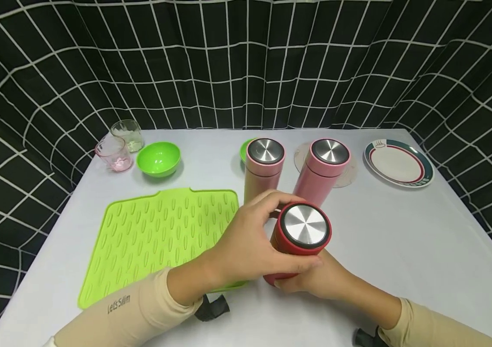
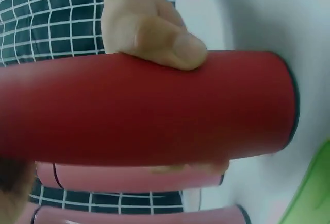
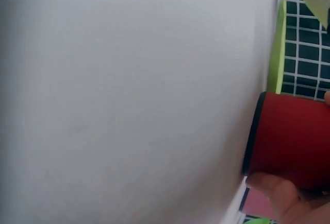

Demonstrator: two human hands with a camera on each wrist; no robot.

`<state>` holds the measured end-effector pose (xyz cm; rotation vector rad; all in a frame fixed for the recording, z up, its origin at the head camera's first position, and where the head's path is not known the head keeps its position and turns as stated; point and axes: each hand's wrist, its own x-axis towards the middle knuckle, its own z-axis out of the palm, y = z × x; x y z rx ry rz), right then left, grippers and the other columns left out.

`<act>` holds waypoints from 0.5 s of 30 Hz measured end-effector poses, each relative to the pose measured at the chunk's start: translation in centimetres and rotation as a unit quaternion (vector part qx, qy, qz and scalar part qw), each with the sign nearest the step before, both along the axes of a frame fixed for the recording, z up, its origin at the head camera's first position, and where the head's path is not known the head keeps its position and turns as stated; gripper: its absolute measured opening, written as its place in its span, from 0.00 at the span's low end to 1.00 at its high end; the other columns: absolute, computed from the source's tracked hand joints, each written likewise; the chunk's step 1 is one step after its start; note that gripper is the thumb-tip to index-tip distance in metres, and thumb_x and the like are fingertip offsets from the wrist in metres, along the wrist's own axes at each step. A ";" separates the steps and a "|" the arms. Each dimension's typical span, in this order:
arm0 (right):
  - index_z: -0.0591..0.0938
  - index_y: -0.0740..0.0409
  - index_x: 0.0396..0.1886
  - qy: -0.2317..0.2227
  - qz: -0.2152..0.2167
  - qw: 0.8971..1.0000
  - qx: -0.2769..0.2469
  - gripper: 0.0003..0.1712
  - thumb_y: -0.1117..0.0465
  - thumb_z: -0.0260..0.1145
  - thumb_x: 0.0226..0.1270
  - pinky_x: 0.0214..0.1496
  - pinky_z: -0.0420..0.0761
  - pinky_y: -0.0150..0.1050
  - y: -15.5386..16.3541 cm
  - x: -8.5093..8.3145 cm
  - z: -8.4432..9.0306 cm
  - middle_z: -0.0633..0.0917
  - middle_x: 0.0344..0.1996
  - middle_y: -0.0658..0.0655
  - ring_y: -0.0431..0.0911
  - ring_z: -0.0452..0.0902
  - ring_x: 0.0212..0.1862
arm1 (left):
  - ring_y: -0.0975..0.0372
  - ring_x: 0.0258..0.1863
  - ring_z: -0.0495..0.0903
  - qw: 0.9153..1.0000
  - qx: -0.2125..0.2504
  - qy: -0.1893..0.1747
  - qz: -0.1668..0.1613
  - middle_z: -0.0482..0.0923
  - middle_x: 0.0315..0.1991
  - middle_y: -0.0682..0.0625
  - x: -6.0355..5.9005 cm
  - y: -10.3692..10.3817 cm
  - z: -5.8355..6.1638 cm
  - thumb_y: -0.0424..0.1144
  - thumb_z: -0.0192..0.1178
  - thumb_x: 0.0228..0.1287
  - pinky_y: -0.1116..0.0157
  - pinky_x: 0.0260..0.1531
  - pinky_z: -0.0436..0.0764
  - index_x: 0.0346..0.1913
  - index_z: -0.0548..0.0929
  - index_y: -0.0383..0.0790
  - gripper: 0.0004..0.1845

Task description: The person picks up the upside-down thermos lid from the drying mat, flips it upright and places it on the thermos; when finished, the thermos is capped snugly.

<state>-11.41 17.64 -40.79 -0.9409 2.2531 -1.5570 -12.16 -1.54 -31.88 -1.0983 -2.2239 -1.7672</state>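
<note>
A red vacuum flask with a brushed silver lid top is held between both hands. My left hand grips it near the top, thumb across the front and fingers round the far side. Lower down, my right hand grips the body; its thumb shows on the red wall in the left wrist view. The dark-rimmed base appears at or just above the table; I cannot tell whether it touches. Two pink flasks, one on the left and one on the right, stand just behind.
A green drying mat lies at left. Behind it are a green bowl, a pink glass and a clear glass. Another green item peeks from behind the left pink flask. A round coaster and a rimmed plate lie at right.
</note>
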 end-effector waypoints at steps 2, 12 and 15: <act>0.78 0.43 0.41 0.003 -0.004 1.000 0.002 0.27 0.68 0.80 0.44 0.40 0.79 0.39 0.1 0.1 0.0 0.83 0.36 0.46 0.44 0.78 0.36 | 0.68 0.47 0.77 1.000 0.015 0.004 0.000 0.80 0.47 0.60 0.0 0.1 0.0 0.41 0.83 0.36 0.67 0.49 0.78 0.54 0.79 0.43 0.36; 0.78 0.42 0.46 0.001 -0.036 0.999 0.038 0.32 0.63 0.83 0.41 0.48 0.78 0.39 0.5 -0.1 -0.1 0.83 0.40 0.44 0.43 0.79 0.42 | 0.64 0.48 0.79 0.991 0.029 -0.053 -0.119 0.82 0.46 0.56 -2.4 -0.6 -0.6 0.33 0.82 0.35 0.63 0.52 0.78 0.57 0.80 0.39 0.38; 0.77 0.42 0.46 0.001 -0.034 0.999 0.026 0.31 0.64 0.82 0.41 0.47 0.79 0.39 0.3 -0.2 0.0 0.83 0.40 0.45 0.44 0.79 0.41 | 0.62 0.50 0.78 0.988 0.036 -0.057 -0.138 0.81 0.48 0.55 -2.6 -0.6 -0.8 0.31 0.81 0.36 0.61 0.54 0.77 0.59 0.78 0.38 0.39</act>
